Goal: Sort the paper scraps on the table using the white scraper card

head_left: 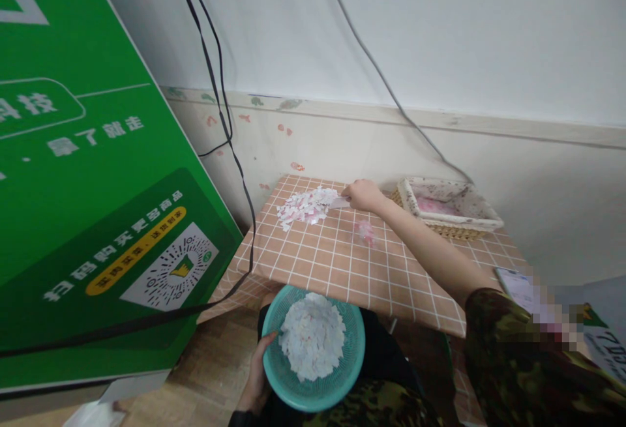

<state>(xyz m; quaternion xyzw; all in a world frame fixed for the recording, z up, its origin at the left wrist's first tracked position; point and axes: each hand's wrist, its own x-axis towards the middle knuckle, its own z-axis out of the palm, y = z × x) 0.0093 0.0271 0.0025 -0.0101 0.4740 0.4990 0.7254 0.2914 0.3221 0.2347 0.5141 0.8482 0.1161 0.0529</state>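
On the green panel (98, 179) to your left you can read white "科技", "拿了就走" and "扫码购买更多商品", above a yellow strip (137, 250) of smaller, hard-to-read characters and a QR code (170, 267).

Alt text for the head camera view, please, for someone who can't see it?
A person's right hand holds a pale piece at a pile of scraps on a checked table. The left hand grips a teal basin of white flakes at the near edge.
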